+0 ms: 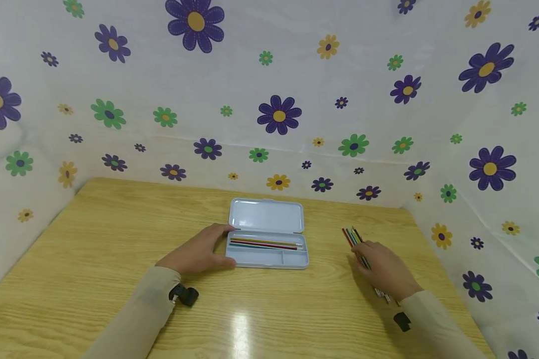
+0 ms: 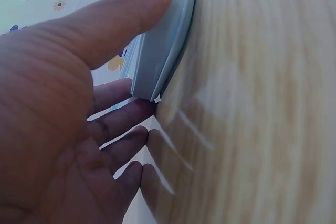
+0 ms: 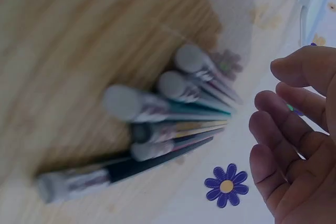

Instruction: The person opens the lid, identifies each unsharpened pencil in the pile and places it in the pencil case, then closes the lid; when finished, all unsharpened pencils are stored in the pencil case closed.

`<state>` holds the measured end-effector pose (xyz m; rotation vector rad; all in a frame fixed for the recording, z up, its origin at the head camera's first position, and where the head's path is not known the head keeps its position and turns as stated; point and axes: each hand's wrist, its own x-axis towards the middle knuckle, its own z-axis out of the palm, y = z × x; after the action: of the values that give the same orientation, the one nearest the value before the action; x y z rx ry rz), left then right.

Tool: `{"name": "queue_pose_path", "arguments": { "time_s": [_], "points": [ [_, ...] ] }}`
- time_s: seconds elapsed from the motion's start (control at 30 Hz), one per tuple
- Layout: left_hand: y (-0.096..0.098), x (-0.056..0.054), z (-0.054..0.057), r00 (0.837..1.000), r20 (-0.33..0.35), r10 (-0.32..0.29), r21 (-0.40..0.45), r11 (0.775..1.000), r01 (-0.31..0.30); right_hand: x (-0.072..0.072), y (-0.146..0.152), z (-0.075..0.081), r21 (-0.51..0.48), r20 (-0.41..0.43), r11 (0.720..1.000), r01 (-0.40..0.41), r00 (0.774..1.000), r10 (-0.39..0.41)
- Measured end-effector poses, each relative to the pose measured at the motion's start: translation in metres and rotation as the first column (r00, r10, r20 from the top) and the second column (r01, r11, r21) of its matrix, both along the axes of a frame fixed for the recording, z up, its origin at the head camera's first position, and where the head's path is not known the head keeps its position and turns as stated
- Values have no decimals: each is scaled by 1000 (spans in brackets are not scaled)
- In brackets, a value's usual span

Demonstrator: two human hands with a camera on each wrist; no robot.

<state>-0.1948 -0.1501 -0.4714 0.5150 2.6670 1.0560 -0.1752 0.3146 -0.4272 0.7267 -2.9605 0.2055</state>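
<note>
A pale blue pencil case [image 1: 251, 259] lies with its lid [image 1: 266, 215] folded back on the wooden table. Several pencils [image 1: 265, 244] in yellow, red and green lie lengthwise in its rear compartment. My left hand [image 1: 198, 251] touches the case's left end, thumb toward the front corner and fingers spread. In the left wrist view, the thumb [image 2: 149, 4] rests along the case's side. My right hand [image 1: 384, 268] hovers over a loose bunch of pencils [image 1: 352, 236] to the right. The right wrist view shows its fingers loosely bent beside pencils with white eraser ends [image 3: 126, 103], holding none.
The wood-grain table [image 1: 117, 224] is bordered at the back and sides by a white cloth [image 1: 233, 75] with purple, green and yellow flowers. Small front sections of the case are split by a divider [image 1: 282, 257]. Black wrist cameras [image 1: 186, 295] sit on both sleeves.
</note>
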Motion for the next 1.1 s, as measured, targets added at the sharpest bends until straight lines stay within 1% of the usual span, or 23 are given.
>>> {"name": "queue_pose_path", "arguments": {
  "time_s": [0.1, 0.2, 0.33, 0.53, 0.6, 0.73, 0.93, 1.1],
  "points": [
    [-1, -1, -1, 1000, -1, -5, 2, 1000, 5, 3, 4, -1, 1, 19, 1000, 27, 999, -27],
    [-1, -1, -2, 1000, 5, -2, 4, 1000, 2, 5, 5, -3, -7, 24, 999, 38, 999, -38],
    [0, 1, 1, 1000, 21, 2, 9, 1000, -2, 5, 7, -5, -22, 32, 999, 50, 998, -49],
    [1, 4, 6, 1000, 28, 3, 14, 1000, -4, 2, 11, -7, -25, 72, 997, 75, 995, -73],
    [1, 4, 6, 1000, 28, 4, 14, 1000, -5, 1, 11, -7, -27, 79, 997, 71, 995, -68],
    [1, 3, 5, 1000, 23, 2, 16, 1000, -2, 0, 9, -8, -31, 88, 999, 38, 995, -35],
    [1, 3, 5, 1000, 15, 2, 16, 1000, -2, -2, -2, -8, -23, 105, 1000, -3, 994, 5],
    [1, 3, 4, 1000, 16, 2, 17, 1000, -2, -2, -10, -7, -30, 151, 999, -24, 988, 29]
  ]
}}
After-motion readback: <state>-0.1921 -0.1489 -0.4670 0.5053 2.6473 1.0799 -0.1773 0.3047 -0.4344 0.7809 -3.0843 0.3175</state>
